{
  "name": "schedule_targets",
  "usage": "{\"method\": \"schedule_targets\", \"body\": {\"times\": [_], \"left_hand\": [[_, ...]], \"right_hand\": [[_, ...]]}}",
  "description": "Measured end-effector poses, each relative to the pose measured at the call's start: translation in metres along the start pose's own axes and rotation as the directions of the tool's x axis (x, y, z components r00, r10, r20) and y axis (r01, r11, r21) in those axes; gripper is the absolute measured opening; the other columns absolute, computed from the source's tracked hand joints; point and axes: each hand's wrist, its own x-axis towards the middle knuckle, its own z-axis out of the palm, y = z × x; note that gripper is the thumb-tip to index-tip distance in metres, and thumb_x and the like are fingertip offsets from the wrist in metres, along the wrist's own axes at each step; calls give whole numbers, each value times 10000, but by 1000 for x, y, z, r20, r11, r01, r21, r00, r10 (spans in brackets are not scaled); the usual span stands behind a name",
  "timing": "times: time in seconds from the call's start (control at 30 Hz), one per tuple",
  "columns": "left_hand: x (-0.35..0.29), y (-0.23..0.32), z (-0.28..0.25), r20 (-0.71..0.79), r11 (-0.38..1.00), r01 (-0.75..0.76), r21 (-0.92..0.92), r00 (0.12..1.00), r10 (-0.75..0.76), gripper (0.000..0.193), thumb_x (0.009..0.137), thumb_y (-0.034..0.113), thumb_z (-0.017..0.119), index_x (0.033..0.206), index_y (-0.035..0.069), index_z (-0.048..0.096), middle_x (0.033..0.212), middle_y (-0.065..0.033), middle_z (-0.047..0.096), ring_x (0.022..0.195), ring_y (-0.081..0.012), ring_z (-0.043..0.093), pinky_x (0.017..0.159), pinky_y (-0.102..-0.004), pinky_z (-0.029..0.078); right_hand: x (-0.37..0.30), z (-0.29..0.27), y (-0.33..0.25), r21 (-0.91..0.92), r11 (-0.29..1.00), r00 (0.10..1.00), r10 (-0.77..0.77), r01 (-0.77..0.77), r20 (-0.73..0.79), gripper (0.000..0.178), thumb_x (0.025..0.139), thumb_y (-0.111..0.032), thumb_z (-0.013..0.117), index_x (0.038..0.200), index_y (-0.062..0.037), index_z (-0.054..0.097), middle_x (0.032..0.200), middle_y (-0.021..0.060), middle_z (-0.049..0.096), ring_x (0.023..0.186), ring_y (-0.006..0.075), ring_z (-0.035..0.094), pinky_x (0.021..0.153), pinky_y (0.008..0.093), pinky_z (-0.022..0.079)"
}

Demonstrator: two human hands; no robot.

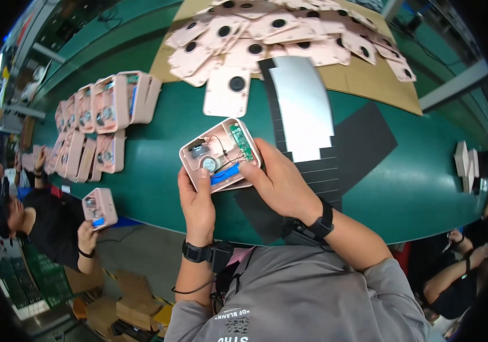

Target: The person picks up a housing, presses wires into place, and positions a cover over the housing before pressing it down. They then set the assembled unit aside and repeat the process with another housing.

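Between my two hands is a pink plastic housing [191, 172], tilted, its inside facing up. Within it sit a green circuit board [242, 142], a round silver part [211, 165], a dark motor-like part [199, 149], thin wires and a blue battery-like block [225, 174]. My left hand [197, 196] grips the near left side, thumb over the rim. My right hand [278, 176] wraps the right side, its thumb by the blue block. Just beyond lies a pink cover plate [227, 94] with a black round spot. Dark foam sheets [364, 142] and a strip sheet with a pale backing [304, 108] lie to the right.
Many pink cover plates [255, 48] are heaped on brown cardboard [364, 85] at the back. Rows of filled pink housings [110, 102] stand at left on the green table [164, 125]. A co-worker [50, 228] at left holds another housing [100, 208]. Pale parts [465, 165] stand far right, near another person [455, 273].
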Motion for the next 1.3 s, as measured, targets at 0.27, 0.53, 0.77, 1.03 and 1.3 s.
{"method": "schedule_targets", "body": {"times": [0.27, 0.53, 0.77, 1.03, 1.3], "left_hand": [[-17, 29, 37, 396, 629, -567, 532, 823, 407, 1073, 893, 260, 861, 1641, -59, 161, 1602, -257, 341, 1415, -377, 491, 1182, -424, 394], [-43, 52, 91, 516, 970, -178, 164, 854, 69, 1152, 814, 207, 920, 1627, -80, 156, 1535, -246, 443, 1394, -346, 513, 1133, -430, 446], [-63, 19, 123, 742, 780, -475, 408, 670, 19, 1090, 824, 283, 905, 1586, -95, 223, 1361, -270, 602, 1188, -378, 680, 953, -412, 565], [-63, 29, 110, 629, 444, -455, 772, 649, -429, 1013, 733, 421, 954, 1447, -73, 433, 1257, -266, 662, 1056, -352, 731, 745, -401, 598], [-60, 31, 113, 841, 440, -769, 463, 538, 56, 1091, 695, 398, 966, 1503, -27, 368, 1475, -289, 498, 1313, -470, 554, 1029, -563, 492]], "right_hand": [[-3, -63, 5, 120, 938, 945, 320, -325, 62, 395, 1095, -309, 560, 1202, 60, 651, 921, 146, 715, 857, 223, 691, 787, 364, 543], [-49, -138, 9, 281, 853, 897, 437, -439, 73, 372, 1109, -300, 542, 1130, 49, 669, 900, 98, 703, 819, 150, 668, 746, 337, 541], [-106, -194, 28, 66, 850, 852, 522, -523, 37, 448, 1078, -368, 574, 1064, 56, 717, 886, 237, 722, 805, 340, 711, 755, 414, 558], [33, -276, 67, -508, 837, 927, 332, -205, 172, 299, 962, -308, 717, 997, -11, 733, 822, 158, 725, 726, 304, 668, 706, 426, 544], [189, -270, 136, -922, 367, 990, 112, -121, -85, 904, 765, -569, 831, 1529, -177, 545, 1541, 210, 494, 1418, 444, 440, 1109, 592, 445]]}}
